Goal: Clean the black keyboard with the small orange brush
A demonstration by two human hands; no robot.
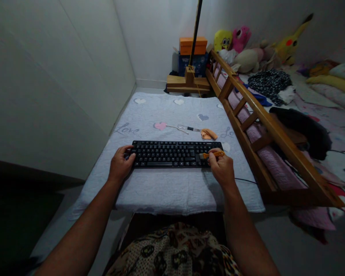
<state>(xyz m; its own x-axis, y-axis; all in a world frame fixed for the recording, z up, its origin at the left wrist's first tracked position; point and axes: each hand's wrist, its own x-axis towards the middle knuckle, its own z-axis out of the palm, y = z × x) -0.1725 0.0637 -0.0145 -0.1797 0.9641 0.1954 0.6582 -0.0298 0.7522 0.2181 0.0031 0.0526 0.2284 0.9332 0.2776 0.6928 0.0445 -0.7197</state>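
A black keyboard (166, 154) lies flat on a cloth-covered table in front of me. My left hand (121, 163) grips its left end, thumb along the near side and fingers at the far corner. Over the right part of the keys, my right hand (222, 165) pinches a small brush (218, 153) with an orange handle; its bristles point left, by the arrow keys. Beyond the keyboard lie an orange cloth (208, 134) and a thin tool with a dark grip (190, 128), with thin metal rods beside it.
The pale heart-patterned cloth (160, 191) covers the table. A wooden bed rail (255, 115) runs along the right side, with plush toys and clothes behind it. A wooden stand (189, 81) with a black pole is at the back. A cable (245, 179) trails right.
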